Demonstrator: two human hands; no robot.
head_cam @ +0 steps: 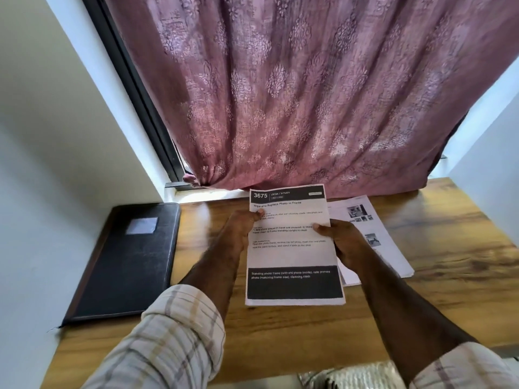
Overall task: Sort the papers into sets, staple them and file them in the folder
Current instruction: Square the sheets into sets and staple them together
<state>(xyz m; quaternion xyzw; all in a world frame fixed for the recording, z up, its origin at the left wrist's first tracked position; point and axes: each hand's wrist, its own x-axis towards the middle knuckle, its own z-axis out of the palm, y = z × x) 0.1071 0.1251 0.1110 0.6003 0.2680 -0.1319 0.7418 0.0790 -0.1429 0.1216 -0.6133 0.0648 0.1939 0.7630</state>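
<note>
A printed sheet headed "3675", with a black band near its foot, is held up over the wooden desk. My left hand grips its left edge, thumb on the front. My right hand grips its right edge, thumb on the front as well. Whether more sheets lie behind it I cannot tell. A pile of other printed papers with small photos lies on the desk behind and to the right of my right hand. A black folder lies closed at the desk's left end. No stapler is in view.
A pink patterned curtain hangs over the window at the back and touches the desk's far edge. White walls close in on the left and right. The folder's near corner overhangs the desk's front edge.
</note>
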